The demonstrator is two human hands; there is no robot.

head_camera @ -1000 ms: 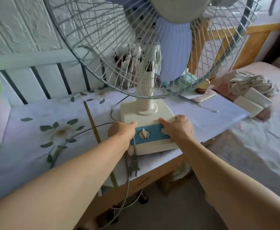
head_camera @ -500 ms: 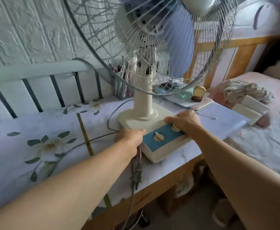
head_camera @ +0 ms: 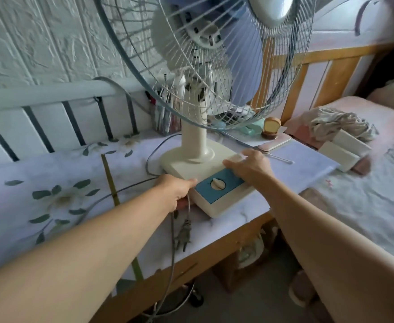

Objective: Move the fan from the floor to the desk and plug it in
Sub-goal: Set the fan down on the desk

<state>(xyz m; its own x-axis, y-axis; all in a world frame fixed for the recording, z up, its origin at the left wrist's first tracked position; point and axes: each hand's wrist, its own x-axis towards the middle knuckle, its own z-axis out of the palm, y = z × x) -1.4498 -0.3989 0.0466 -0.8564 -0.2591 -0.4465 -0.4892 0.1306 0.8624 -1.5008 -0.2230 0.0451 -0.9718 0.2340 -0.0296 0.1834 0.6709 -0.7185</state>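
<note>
The cream fan [head_camera: 195, 145] with blue blades and a wire cage stands upright on the desk [head_camera: 28, 173], its base turned at an angle to the front edge. A blue control panel with a cream dial [head_camera: 217, 184] faces me. My left hand [head_camera: 176, 191] grips the base's left front corner. My right hand [head_camera: 249, 165] lies flat on the base's right side, fingers spread. The fan's grey cord loops behind the base and its plug [head_camera: 184, 234] lies loose near the desk's front edge, with the cord hanging down over it.
A floral cloth covers the desk. A pen holder [head_camera: 165, 117], a small bread-shaped ornament [head_camera: 271, 127] and a phone-like slab [head_camera: 276, 139] sit at the back right. A white railing and embossed wall stand behind. A bed [head_camera: 366, 194] with cloth and white boxes adjoins on the right.
The fan's base has slid farther back on the desk and turned clockwise. Both hands stayed on it, and my right hand has flattened on top.
</note>
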